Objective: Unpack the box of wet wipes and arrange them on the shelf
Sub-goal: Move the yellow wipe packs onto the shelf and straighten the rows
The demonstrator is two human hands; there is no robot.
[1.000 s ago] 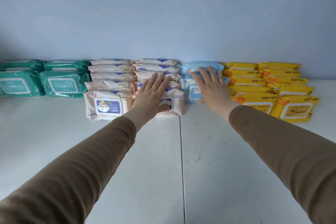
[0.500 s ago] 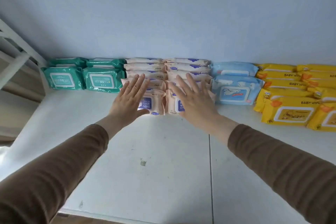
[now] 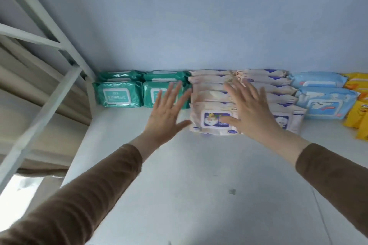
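Note:
Wet wipe packs stand in rows along the back of the white shelf: green packs at the left, peach packs in the middle, light blue packs and yellow packs to the right. My left hand is spread flat with straight fingers in front of the second green pack, beside the peach stack. My right hand is spread flat over the peach packs, thumb across the front pack's label. Neither hand grips anything. Whether the palms touch the packs is unclear.
A white metal shelf frame slants up at the left, with beige curtain behind it. The blue wall stands right behind the packs. The shelf's left edge drops off near the frame.
Both hands have slid left along the rows: the right from the blue packs to the peach stack, the left from the peach stack toward the green packs. The view turned left too.

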